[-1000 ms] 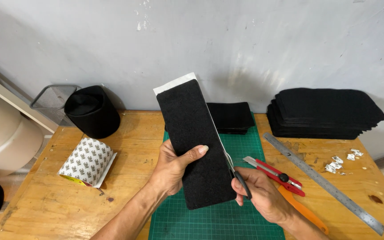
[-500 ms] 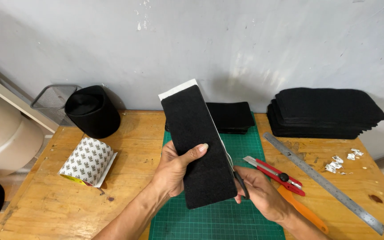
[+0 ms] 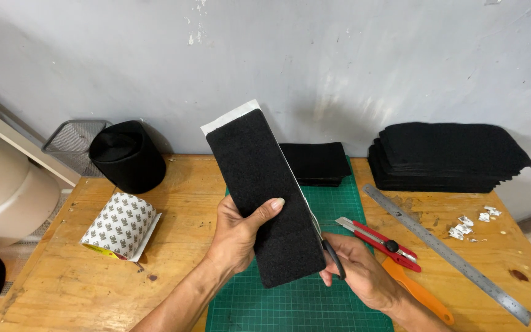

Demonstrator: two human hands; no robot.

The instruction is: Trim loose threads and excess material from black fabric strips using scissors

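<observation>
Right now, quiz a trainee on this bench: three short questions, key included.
1. True or false: the left hand grips the black strip upright above the green mat.
2. Which tool does the right hand hold at the strip's right edge? A) ruler B) scissors C) red knife
3. Fill in: the patterned tape roll lies to the ___ of the mat.

Key
1. True; the thumb lies across its front.
2. B: the scissors. The ruler and red knife lie on the table, right of the mat.
3. left
</observation>
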